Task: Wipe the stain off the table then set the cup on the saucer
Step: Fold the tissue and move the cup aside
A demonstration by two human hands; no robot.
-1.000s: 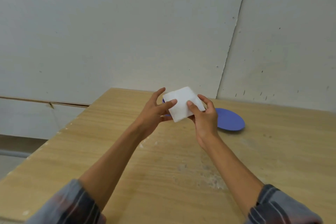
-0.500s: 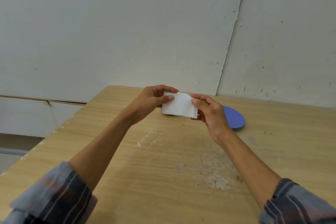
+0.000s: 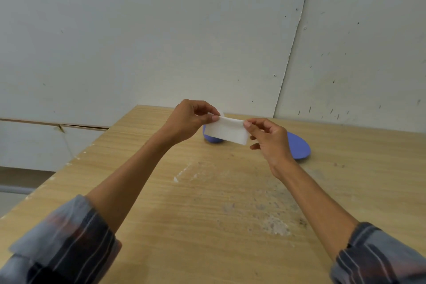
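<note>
A folded white tissue (image 3: 227,131) is held in the air between both hands, above the far part of the wooden table (image 3: 161,226). My left hand (image 3: 187,121) pinches its left top corner and my right hand (image 3: 269,139) pinches its right end. Behind the tissue a blue cup (image 3: 213,138) stands on the table, mostly hidden. The blue saucer (image 3: 299,148) lies to the cup's right, partly behind my right hand. Whitish and dark speckled stains (image 3: 274,223) mark the table nearer to me, with a smaller white smear (image 3: 184,172) to the left.
A pale wall (image 3: 207,30) rises right behind the table's far edge. The table's left edge (image 3: 76,157) runs diagonally, with a drop to the floor beyond it.
The tissue has been folded from a tilted square into a narrower horizontal strip. Both hands have spread apart along its top edge, and the view has shifted slightly.
</note>
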